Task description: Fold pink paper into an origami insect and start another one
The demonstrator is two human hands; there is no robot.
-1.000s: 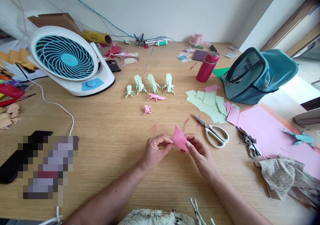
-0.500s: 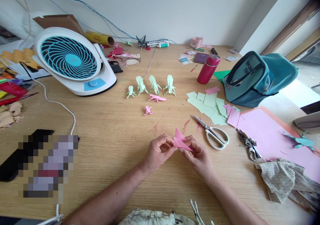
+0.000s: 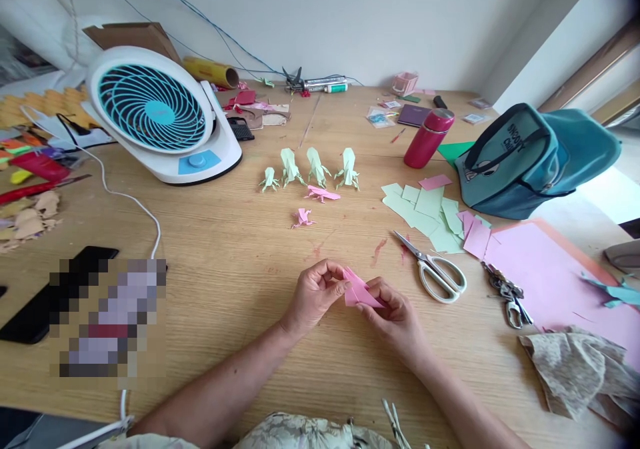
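A folded piece of pink paper is held between both hands above the table's front part. My left hand pinches its left edge between thumb and fingers. At its right corner, my right hand grips it the same way. White-handled scissors lie to the right of my right hand, blades pointing up and left. Beyond the hands stand a small pink paper figure and a longer pink one. Behind these is a row of several pale green paper insects.
A white fan stands at the back left. Right of the hands are green paper pieces, a red flask, a teal bag, keys, a pink sheet and a crumpled cloth. A black phone-like slab lies left.
The pink paper's raised upper flap has come down, and the piece now looks like a flatter triangle. My left hand has shifted its pinch higher on the edge. The view has turned slightly left.
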